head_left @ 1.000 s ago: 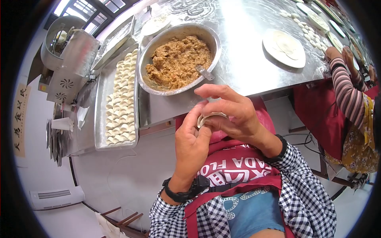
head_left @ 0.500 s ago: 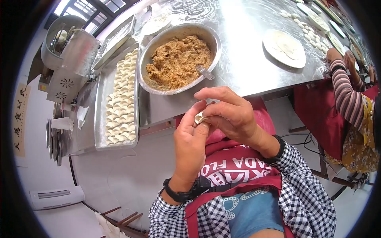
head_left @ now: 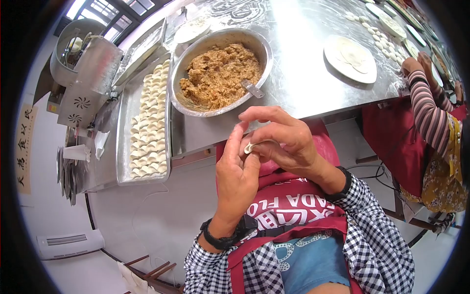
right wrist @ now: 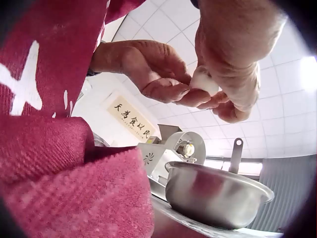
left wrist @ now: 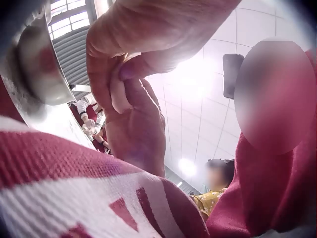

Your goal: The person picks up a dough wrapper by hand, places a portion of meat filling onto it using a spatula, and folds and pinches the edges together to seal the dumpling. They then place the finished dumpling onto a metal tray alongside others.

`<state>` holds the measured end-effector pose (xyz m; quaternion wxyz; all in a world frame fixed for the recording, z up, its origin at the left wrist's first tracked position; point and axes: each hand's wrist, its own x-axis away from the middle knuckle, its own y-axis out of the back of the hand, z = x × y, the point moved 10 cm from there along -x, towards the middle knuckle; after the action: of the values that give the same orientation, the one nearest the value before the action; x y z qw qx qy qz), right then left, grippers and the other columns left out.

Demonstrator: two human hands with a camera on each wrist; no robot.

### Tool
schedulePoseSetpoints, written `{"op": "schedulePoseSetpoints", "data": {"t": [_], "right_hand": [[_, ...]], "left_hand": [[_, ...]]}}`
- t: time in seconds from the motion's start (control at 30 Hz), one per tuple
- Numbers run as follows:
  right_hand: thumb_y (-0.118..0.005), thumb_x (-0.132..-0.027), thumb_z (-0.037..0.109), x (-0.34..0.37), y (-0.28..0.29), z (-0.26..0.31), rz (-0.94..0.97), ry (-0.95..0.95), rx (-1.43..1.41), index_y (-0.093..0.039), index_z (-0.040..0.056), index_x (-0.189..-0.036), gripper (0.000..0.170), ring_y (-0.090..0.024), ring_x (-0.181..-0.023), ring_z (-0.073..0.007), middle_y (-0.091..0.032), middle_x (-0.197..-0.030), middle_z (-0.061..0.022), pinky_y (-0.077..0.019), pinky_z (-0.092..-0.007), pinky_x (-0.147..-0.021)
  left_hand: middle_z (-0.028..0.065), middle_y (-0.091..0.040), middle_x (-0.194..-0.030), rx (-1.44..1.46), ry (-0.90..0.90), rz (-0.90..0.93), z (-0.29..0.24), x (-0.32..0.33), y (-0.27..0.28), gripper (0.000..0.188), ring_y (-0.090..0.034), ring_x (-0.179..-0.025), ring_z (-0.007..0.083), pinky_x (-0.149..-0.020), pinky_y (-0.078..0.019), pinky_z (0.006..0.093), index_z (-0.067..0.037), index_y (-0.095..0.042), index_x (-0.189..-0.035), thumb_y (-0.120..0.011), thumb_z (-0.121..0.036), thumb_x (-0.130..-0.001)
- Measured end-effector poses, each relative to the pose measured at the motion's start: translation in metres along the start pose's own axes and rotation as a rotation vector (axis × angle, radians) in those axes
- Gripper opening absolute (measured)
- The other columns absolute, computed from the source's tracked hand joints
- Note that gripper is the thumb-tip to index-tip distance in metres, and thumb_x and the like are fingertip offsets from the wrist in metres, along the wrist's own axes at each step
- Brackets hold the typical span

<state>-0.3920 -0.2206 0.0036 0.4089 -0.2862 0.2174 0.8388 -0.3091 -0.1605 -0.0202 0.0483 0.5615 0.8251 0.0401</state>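
Observation:
A small white dumpling [head_left: 248,147] is held between both hands, in front of the apron and just off the table's near edge. The left hand [head_left: 236,169] cradles it, thumb against its near side. From the other side, the right hand [head_left: 289,144] pinches its edge between thumb and bent fingers. Fingers hide most of the dumpling in the head view. In the right wrist view its smooth, rounded underside [right wrist: 204,82] shows between the hands. The left wrist view gives a pale curved strip of the dough [left wrist: 119,93] among the fingers.
Beyond the hands stands a metal bowl [head_left: 268,46] of brown filling with a metal utensil [head_left: 252,89] in it. Left of it lies a tray [head_left: 126,110] with rows of dumplings. A plate [head_left: 362,77] of round wrappers sits on the right. Another person's striped sleeve [head_left: 426,100] appears far right.
The dumpling's open, curved dough edge has been pressed together, and less of it shows now. The left fingers have straightened a little. Bowl, tray and plate stay put.

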Motion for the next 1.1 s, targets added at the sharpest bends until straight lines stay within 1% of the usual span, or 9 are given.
{"op": "schedulePoseSetpoints", "data": {"t": [0.13, 0.2, 0.3, 0.43, 0.5, 0.6, 0.83, 1.03, 1.1], "right_hand": [[-0.068, -0.067, 0.0, 0.001, 0.003, -0.001, -0.057, -0.005, -0.047, -0.061, 0.0013, -0.08, 0.015, -0.057, -0.094, -0.0247, -0.058, -0.106, -0.0131, -0.0479, -0.0304, -0.076], [-0.068, -0.068, -0.001, 0.001, 0.008, 0.0, -0.132, 0.004, -0.057, -0.061, 0.001, -0.079, 0.013, -0.058, -0.09, -0.0227, -0.059, -0.104, -0.0129, -0.0486, -0.0297, -0.074], [-0.067, -0.068, -0.001, -0.003, 0.008, 0.006, -0.125, 0.043, -0.038, -0.06, 0.0009, -0.079, 0.013, -0.058, -0.087, -0.0211, -0.058, -0.105, -0.0133, -0.0493, -0.0289, -0.073], [-0.067, -0.067, -0.001, -0.003, 0.002, 0.002, -0.063, 0.022, -0.036, -0.06, 0.0011, -0.079, 0.014, -0.058, -0.088, -0.0226, -0.057, -0.107, -0.0132, -0.0487, -0.0298, -0.074], [-0.068, -0.066, 0.0, -0.003, -0.002, 0.013, -0.013, 0.175, 0.062, -0.06, 0.0012, -0.079, 0.015, -0.056, -0.091, -0.025, -0.057, -0.107, -0.0127, -0.0474, -0.031, -0.076], [-0.068, -0.066, 0.002, -0.005, -0.003, 0.015, 0.039, 0.173, 0.107, -0.06, 0.0022, -0.08, 0.016, -0.055, -0.094, -0.0267, -0.056, -0.109, -0.0124, -0.046, -0.0323, -0.078], [-0.068, -0.067, 0.002, -0.005, 0.0, 0.012, 0.048, 0.147, 0.086, -0.062, 0.0041, -0.084, 0.018, -0.054, -0.096, -0.0263, -0.053, -0.115, -0.0135, -0.0462, -0.0329, -0.079], [-0.067, -0.068, 0.0, 0.0, 0.005, 0.001, 0.002, 0.032, -0.033, -0.063, 0.0019, -0.08, 0.013, -0.056, -0.095, -0.0236, -0.057, -0.11, -0.0134, -0.0477, -0.0302, -0.075], [-0.066, -0.068, -0.001, 0.001, 0.011, 0.001, -0.056, 0.016, -0.025, -0.063, 0.001, -0.079, 0.011, -0.058, -0.09, -0.0219, -0.058, -0.107, -0.0136, -0.0484, -0.0283, -0.071]], "left_hand": [[0.0153, -0.05, -0.119, 0.141, 0.008, -0.027, 0.011, -0.002, 0.004, 0.043, -0.053, -0.106, 0.0188, -0.089, -0.0452, 0.0282, 0.009, -0.033, -0.128, -0.045, 0.001, -0.087], [0.0156, -0.05, -0.119, 0.502, 0.107, 0.054, 0.019, 0.0, -0.005, 0.043, -0.053, -0.106, 0.0206, -0.09, -0.0461, 0.0319, 0.008, -0.034, -0.127, -0.049, -0.005, -0.089], [0.0156, -0.05, -0.118, 0.557, 0.098, 0.049, 0.02, 0.001, -0.007, 0.044, -0.054, -0.106, 0.0219, -0.091, -0.0462, 0.035, 0.007, -0.035, -0.127, -0.05, -0.012, -0.09], [0.0156, -0.047, -0.121, 0.533, 0.116, 0.051, 0.019, 0.002, -0.011, 0.041, -0.052, -0.107, 0.0219, -0.092, -0.0449, 0.0343, 0.007, -0.034, -0.128, -0.044, -0.009, -0.092], [0.0158, -0.044, -0.124, 0.352, 0.095, 0.041, 0.016, 0.004, -0.011, 0.04, -0.05, -0.111, 0.0216, -0.093, -0.0438, 0.032, 0.008, -0.033, -0.129, -0.038, -0.005, -0.091], [0.0171, -0.042, -0.125, 0.161, 0.014, 0.059, 0.014, 0.004, -0.009, 0.044, -0.047, -0.113, 0.021, -0.093, -0.0429, 0.0297, 0.008, -0.027, -0.132, -0.035, -0.001, -0.09], [0.0173, -0.042, -0.125, 0.186, 0.014, 0.078, 0.009, 0.003, -0.009, 0.05, -0.047, -0.113, 0.0206, -0.092, -0.0434, 0.0282, 0.007, -0.02, -0.134, -0.038, -0.004, -0.09], [0.017, -0.046, -0.121, 0.426, 0.163, 0.097, 0.021, 0.003, -0.012, 0.047, -0.051, -0.109, 0.023, -0.091, -0.0451, 0.0353, 0.005, -0.027, -0.132, -0.041, -0.009, -0.09], [0.0172, -0.048, -0.119, 0.699, 0.247, 0.209, 0.023, 0.004, -0.022, 0.043, -0.052, -0.108, 0.0245, -0.092, -0.0442, 0.0411, 0.005, -0.033, -0.128, -0.043, -0.012, -0.091]]}}
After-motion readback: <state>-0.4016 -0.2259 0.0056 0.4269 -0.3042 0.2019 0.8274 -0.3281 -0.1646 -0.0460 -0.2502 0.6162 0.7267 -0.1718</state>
